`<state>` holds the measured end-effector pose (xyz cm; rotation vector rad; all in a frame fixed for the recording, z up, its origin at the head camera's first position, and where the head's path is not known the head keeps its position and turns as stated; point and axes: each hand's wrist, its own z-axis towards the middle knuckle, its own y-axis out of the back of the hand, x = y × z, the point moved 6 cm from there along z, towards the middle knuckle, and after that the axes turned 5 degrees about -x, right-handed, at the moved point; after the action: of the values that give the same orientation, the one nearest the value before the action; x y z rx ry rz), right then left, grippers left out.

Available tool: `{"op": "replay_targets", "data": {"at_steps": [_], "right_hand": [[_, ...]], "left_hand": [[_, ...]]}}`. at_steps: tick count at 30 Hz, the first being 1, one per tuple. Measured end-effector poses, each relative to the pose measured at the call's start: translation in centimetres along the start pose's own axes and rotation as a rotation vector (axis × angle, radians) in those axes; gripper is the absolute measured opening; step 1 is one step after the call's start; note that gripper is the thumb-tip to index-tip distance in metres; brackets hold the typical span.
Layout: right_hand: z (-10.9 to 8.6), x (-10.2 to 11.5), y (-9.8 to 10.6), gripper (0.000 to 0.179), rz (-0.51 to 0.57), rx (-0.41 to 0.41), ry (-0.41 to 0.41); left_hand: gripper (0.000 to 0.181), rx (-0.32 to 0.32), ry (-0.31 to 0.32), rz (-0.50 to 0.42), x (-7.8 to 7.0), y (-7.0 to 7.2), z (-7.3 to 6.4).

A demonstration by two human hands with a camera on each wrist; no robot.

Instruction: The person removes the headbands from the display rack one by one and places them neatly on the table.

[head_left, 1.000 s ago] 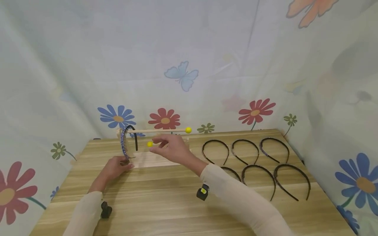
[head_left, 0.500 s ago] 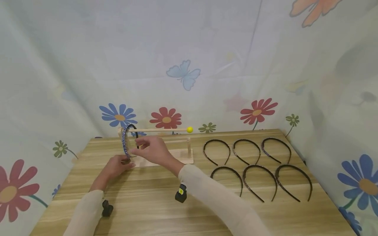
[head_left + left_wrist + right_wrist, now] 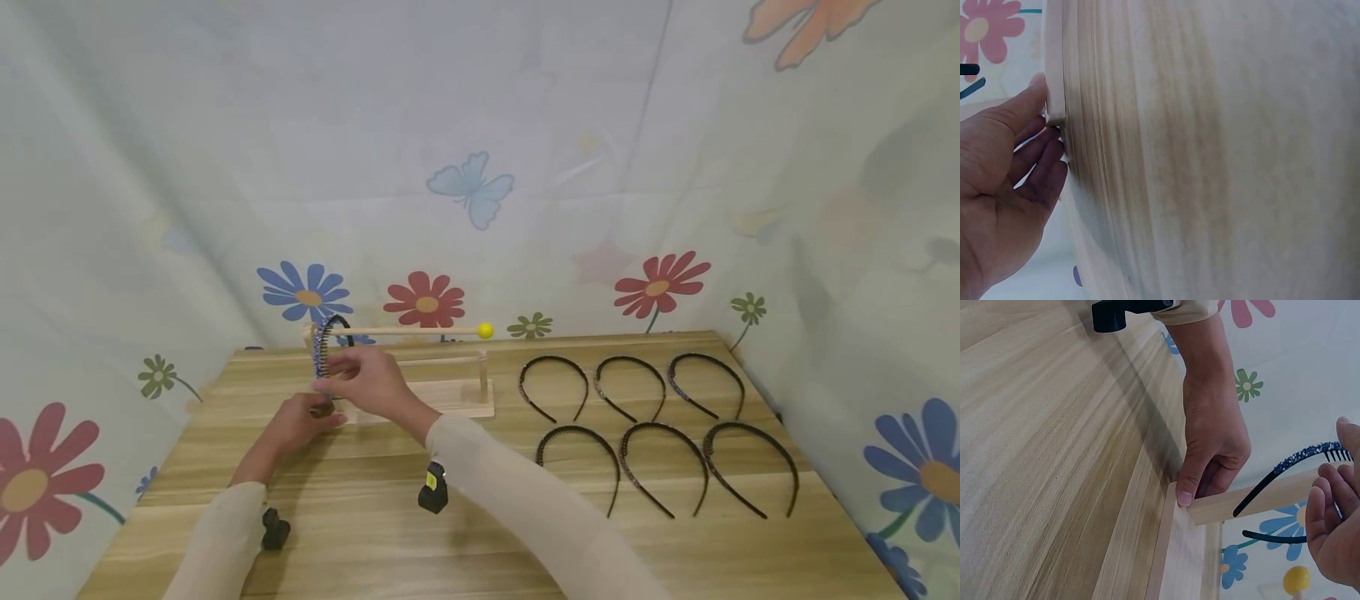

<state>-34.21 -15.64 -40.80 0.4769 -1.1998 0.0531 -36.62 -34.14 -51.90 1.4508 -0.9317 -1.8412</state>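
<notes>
A blue-glittered black headband (image 3: 321, 340) with comb teeth hangs over the upper rod of a wooden stand (image 3: 459, 400), at its left end. My left hand (image 3: 295, 427) holds the left end of the stand's base; in the left wrist view the thumb (image 3: 1035, 87) lies against the wood. My right hand (image 3: 367, 385) is at the headband's front side. In the right wrist view, the headband (image 3: 1302, 455) passes through a visible gap between that hand's thumb and fingers (image 3: 1330, 499). The frame edge cuts off part of the hand.
Several dark headbands (image 3: 577, 429) lie in two rows on the right of the wooden table (image 3: 390, 533). A yellow ball (image 3: 486, 331) caps the upper rod's right end. Flowered cloth (image 3: 465, 100) surrounds the table at the back and sides.
My right hand has moved left, from beside the rods to the headband, uncovering the stand's right side. The left hand has stayed at the stand's base. The view has shifted slightly.
</notes>
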Motion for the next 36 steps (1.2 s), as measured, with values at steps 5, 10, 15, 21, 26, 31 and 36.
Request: {"op": "replay_targets", "data": {"at_steps": [5, 10, 15, 21, 26, 31, 36], "right_hand": [[0.1, 0.4, -0.1, 0.031, 0.028, -0.027, 0.004], [0.0, 0.5, -0.2, 0.025, 0.021, -0.053, 0.002], [-0.1, 0.5, 0.0, 0.022, -0.011, -0.066, 0.010], [0.1, 0.8, 0.4, 0.019, -0.081, -0.055, 0.040], [0.3, 1.1, 1.1, 0.022, -0.106, -0.050, 0.056], [0.4, 1.4, 2.0, 0.023, -0.085, -0.062, 0.046], [0.3, 1.5, 2.9, 0.024, -0.099, -0.081, 0.035]], "left_hand": [[0.019, 0.006, -0.003, -0.008, -0.4, 0.0, 0.0], [0.019, 0.002, -0.010, -0.005, -0.5, 0.0, 0.1], [0.019, -0.003, -0.016, 0.004, -0.4, -0.1, 0.1], [0.018, 0.010, -0.002, 0.012, -0.4, -0.3, 0.2], [0.028, 0.043, 0.033, -0.019, -0.6, -0.4, 0.1], [0.038, 0.055, 0.047, -0.038, -0.5, -0.4, 0.0], [0.040, 0.050, 0.039, -0.041, -0.1, -0.4, 0.1]]}}
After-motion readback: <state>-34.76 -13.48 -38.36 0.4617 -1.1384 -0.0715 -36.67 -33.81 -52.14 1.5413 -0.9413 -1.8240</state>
